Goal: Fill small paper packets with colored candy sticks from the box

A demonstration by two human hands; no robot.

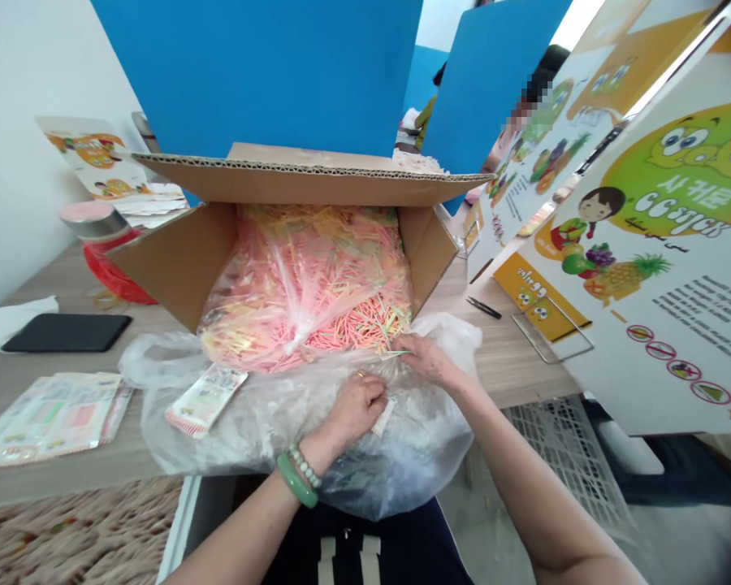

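Note:
An open cardboard box (170,264) holds a clear bag of thin pink, yellow and green sticks (317,301). In front of it, a large clear plastic bag (249,431) spreads over the table edge. My right hand (423,357) pinches a few thin sticks at the box's front right corner. My left hand (356,402), fingers curled, is over the plastic bag beside a small pale packet (383,417), part of which it hides. Another printed packet (210,398) lies on the plastic to the left.
Flat printed packets (54,414), a black phone-like slab (67,333) and a red container (118,264) are on the left. Black tweezers (483,308) lie right of the box. Tall printed cartons (646,268) stand at the right. People are partly visible behind blue panels (268,73).

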